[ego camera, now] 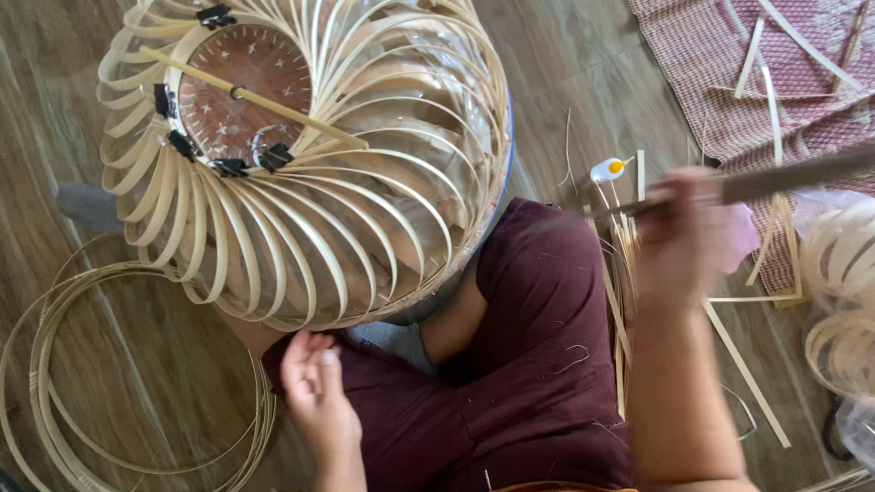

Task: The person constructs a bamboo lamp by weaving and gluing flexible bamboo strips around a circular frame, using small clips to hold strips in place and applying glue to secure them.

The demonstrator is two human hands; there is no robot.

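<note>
- Two hands are working here: the left hand (314, 387), low and left of centre, is curling its fingers loosely just under the rim of the bamboo-strip lampshade frame (310, 164), gripping nothing I can see, likely steadying it.
- That frame is filling the upper left, resting against the person's lap, with black binder clips (228, 167) pinching the strips around its round opening so they hold shape.
- Right hand (679, 237), blurred at centre right, is closing its fingers around a long dark stick-like tool (784, 178).
- Coiled bamboo hoops (55, 364) are lying at lower left, loose strips (747, 364) and a checked cloth (729, 82) at right, all within reach.
</note>
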